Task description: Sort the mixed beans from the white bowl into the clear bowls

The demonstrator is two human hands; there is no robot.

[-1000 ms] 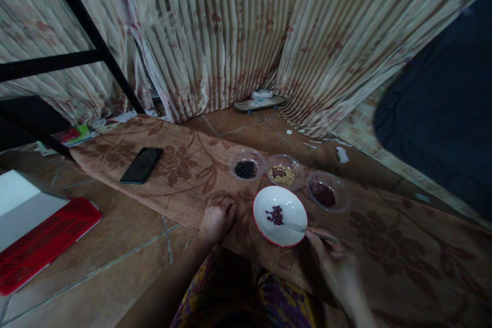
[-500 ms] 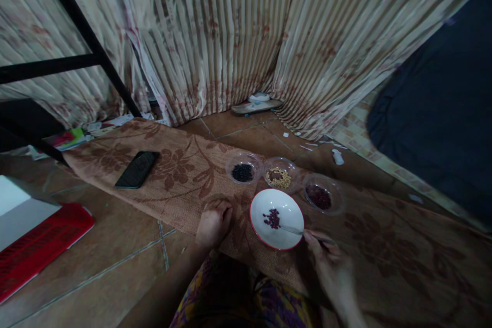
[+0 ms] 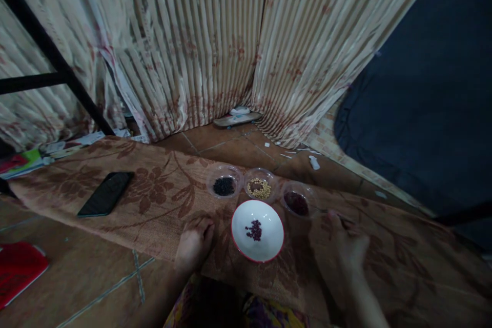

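Note:
My right hand (image 3: 348,241) is closed around a thin metal spoon (image 3: 323,210), its tip pointing into the clear cup (image 3: 286,196) of dark red beans (image 3: 299,203); the spoon's far end is too dim to make out. Left of that hand, a white bowl with a red rim (image 3: 240,220) stands on the cloth with a small heap of dark red beans (image 3: 253,230) in it. Beyond the bowl are a clear cup (image 3: 273,179) of yellow beans (image 3: 261,190) and another cup (image 3: 210,182) of black beans (image 3: 223,186). My left hand (image 3: 193,241) rests curled on the cloth beside the bowl.
A brown patterned cloth (image 3: 161,230) covers the narrow table. To the left lies a black phone (image 3: 105,195). Striped curtains (image 3: 200,51) hang behind, with a skateboard (image 3: 238,119) on the floor below them. A red object (image 3: 21,269) is at lower left.
My right hand has taken the spoon out of the bowl and over to the red bean cup, leaving beans in the bowl. The view has shifted slightly right; my left hand stays on the cloth.

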